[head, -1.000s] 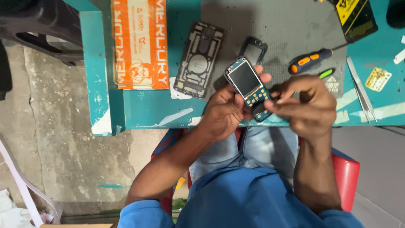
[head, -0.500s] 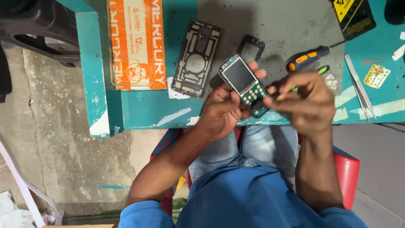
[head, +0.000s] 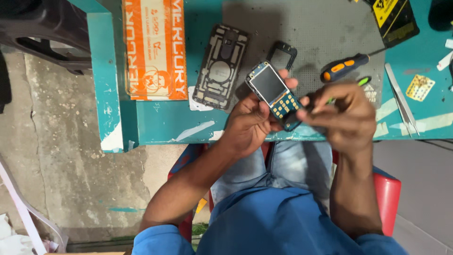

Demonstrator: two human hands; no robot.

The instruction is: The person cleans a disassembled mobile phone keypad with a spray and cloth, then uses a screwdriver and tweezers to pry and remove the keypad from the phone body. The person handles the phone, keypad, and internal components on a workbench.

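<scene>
Head view, looking down past my knees: my left hand (head: 250,122) cradles a stripped phone board (head: 275,94) just right of the frame's centre, fingers curled under it and the thumb lying along its lower left edge. The board is tilted, its grey screen toward the upper left and its keypad contacts toward the lower right, held just above the near edge of the teal table (head: 160,127). My right hand (head: 347,117) sits just beside it on the right, blurred; thumb and forefinger are pressed together on something thin at the board's lower right corner, but I cannot tell what they are pinching, though a green tip shows just beyond the knuckles.

On the grey mat (head: 311,33) above my hands lie a dark phone frame (head: 221,67) and, right of it, a smaller black bezel (head: 283,54), partly behind the board. A screwdriver (head: 344,67) with an orange and black handle lies toward the upper right, near my right hand. Tweezers (head: 400,98) rest at the right edge, with a small yellow card (head: 419,87) just beside them. An orange box (head: 155,47) lies flat at upper left. Blue jeans and a red seat (head: 388,193) fill the lower frame.
</scene>
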